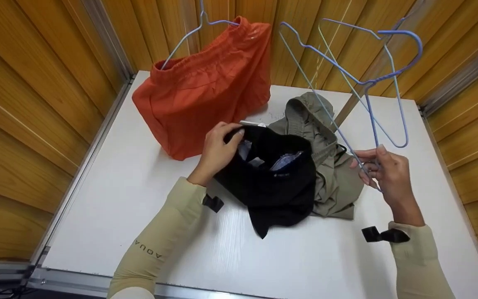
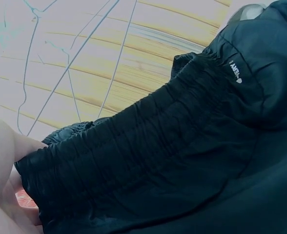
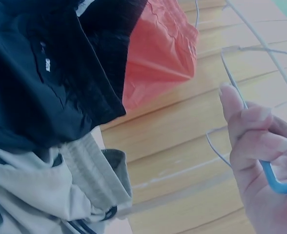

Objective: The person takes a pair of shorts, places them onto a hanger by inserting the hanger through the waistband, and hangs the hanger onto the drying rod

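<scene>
Black shorts (image 1: 280, 187) with a gathered elastic waistband (image 2: 133, 126) are held up above the white table, the waist opening facing upward. My left hand (image 1: 219, 149) pinches the waistband at its left side, thumb on the near face and fingers behind. To the right of the shorts, my right hand (image 1: 392, 174) grips one end of a blue wire hanger (image 1: 326, 54), whose hook points up and to the right. In the right wrist view, fingers of the right hand (image 3: 260, 146) curl around the blue wire. The hanger is apart from the shorts.
Red-orange shorts (image 1: 206, 91) hang on another wire hanger (image 1: 187, 35) at the back left. Grey-green pants (image 1: 334, 182) lie crumpled behind and right of the black shorts. Another hanger (image 1: 403, 124) hangs at the back right. Wooden walls (image 1: 15, 104) enclose the white table (image 1: 98, 216).
</scene>
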`<state>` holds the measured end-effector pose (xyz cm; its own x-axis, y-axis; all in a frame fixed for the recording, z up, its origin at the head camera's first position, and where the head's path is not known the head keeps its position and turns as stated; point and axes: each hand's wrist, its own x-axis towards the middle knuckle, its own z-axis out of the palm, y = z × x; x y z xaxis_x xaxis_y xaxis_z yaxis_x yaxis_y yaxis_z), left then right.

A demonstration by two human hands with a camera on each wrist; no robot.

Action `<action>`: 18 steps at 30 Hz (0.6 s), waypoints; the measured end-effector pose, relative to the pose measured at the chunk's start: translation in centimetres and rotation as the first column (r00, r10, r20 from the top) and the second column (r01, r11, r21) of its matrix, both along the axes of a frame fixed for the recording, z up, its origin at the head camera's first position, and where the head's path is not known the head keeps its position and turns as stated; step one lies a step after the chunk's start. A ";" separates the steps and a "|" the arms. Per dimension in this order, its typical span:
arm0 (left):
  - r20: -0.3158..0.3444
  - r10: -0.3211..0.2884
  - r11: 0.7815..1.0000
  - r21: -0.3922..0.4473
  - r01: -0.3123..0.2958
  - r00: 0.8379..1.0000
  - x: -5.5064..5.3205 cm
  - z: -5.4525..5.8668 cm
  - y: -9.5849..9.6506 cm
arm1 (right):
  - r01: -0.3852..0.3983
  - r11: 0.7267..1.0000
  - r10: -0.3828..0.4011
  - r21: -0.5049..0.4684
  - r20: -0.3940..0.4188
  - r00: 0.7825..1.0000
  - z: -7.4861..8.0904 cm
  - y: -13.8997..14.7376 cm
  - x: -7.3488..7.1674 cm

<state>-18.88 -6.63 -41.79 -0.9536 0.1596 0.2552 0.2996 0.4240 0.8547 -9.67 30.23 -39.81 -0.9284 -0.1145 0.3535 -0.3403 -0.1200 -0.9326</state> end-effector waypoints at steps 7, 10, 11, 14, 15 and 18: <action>0.015 0.005 1.000 0.000 -0.005 1.000 0.0 0.0 -0.2 | -0.183 0.983 0.184 0.016 -0.068 0.981 -0.1 1.7 0.4; 0.021 0.006 1.000 0.004 -0.007 1.000 -0.1 -0.1 -0.3 | -0.225 0.973 0.228 0.040 -0.074 0.971 -0.2 2.3 0.7; 0.022 0.008 1.000 0.004 -0.008 1.000 -0.1 -0.1 -0.3 | -0.235 0.971 0.238 0.050 -0.072 0.969 -0.2 2.5 0.8; 0.016 0.013 1.000 -0.001 -0.013 1.000 -0.2 -0.2 -0.3 | -0.265 0.961 0.271 0.086 -0.071 0.960 0.0 3.2 1.0; 0.012 0.015 1.000 -0.004 -0.015 1.000 -0.2 -0.2 -0.3 | -0.272 0.957 0.280 0.099 -0.072 0.957 0.1 3.4 1.1; -0.004 0.019 1.000 0.001 -0.019 1.000 -0.3 -0.2 -0.3 | -0.281 0.950 0.293 0.139 -0.072 0.953 0.6 4.1 1.3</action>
